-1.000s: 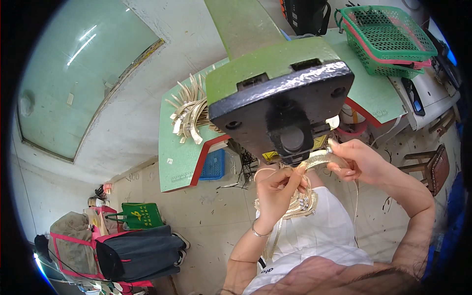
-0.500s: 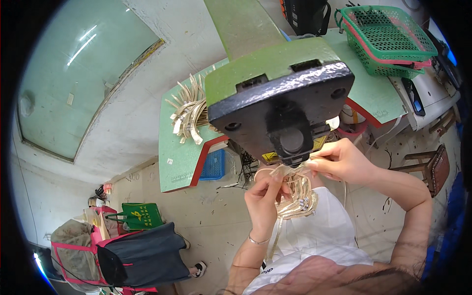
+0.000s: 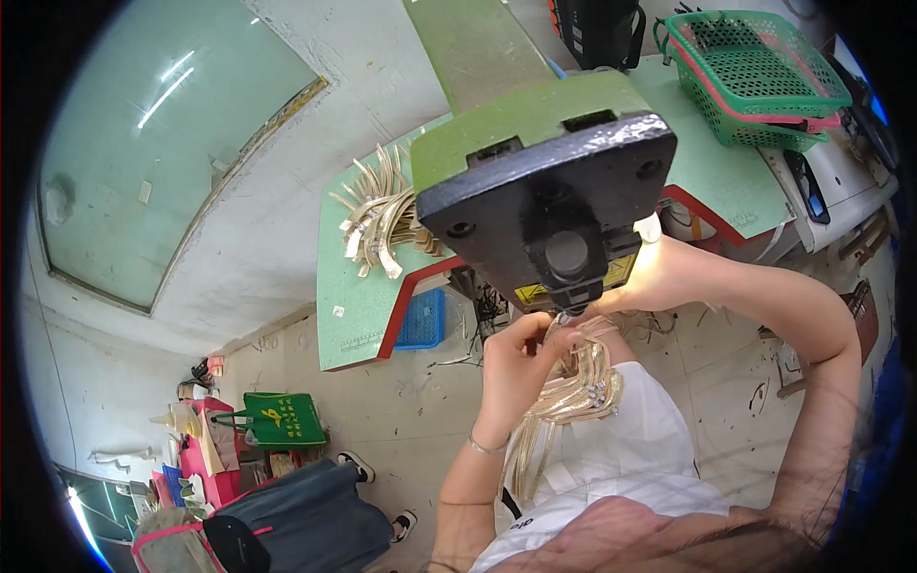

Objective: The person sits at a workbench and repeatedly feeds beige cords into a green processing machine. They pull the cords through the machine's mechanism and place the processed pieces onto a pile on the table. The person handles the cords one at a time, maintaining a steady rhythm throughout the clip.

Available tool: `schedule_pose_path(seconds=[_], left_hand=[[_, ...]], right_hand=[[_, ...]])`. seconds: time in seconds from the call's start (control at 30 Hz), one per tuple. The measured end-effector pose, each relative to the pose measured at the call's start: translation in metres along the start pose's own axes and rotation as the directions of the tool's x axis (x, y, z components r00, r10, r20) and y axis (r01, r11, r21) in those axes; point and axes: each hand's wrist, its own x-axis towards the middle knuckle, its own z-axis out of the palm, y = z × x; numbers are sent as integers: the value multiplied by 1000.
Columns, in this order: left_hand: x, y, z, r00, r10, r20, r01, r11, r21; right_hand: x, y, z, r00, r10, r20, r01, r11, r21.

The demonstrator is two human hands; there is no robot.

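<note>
"Hands?"
"My L hand [image 3: 523, 361]: thumb + finger pinching a strap end [image 3: 555, 328] under the machine head [image 3: 497, 205]. R hand [image 3: 619, 298]: fingers hidden, can't tell."
"Straps?"
"Gold straps [image 3: 573, 401], flat, shiny, w/ small silvery bits [image 3: 594, 391], bunched on my lap, approx 6 o'clock from machine head. Another strap pile [image 3: 377, 224], 9 o'clock, on green tabletop [image 3: 353, 325]."

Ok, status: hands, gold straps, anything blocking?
Left hand at tip of machine head. Right hand partly hidden behind it. Gold straps across lap, more on table.

White clothing [image 3: 640, 430] and a thin bracelet [image 3: 484, 449] are worn.
</note>
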Motion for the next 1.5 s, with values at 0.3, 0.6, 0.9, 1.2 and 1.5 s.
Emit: schedule_pose_path(seconds=[0.3,0.6,0.9,1.2,1.5], left_hand=[[-11,-19,-7,999,-31,7,31,896,-443],[1,-8,-4,990,-75,118,107,949,-296],[-5,-3,3,996,-85,16,86,928,-363],[-37,-13,-10,957,-163,-240,43,899,-436],[-53,-42,-29,921,-279,-271,81,820,-567]], right_hand=[[-48,55,29,754,612,237,-607,513,607],[-63,28,53,924,371,98,26,-314,949],[-57,14,41,857,510,79,-130,64,989],[-32,-6,37,869,494,-1,-237,418,877],[-16,-20,36,904,424,-62,-236,613,754]])
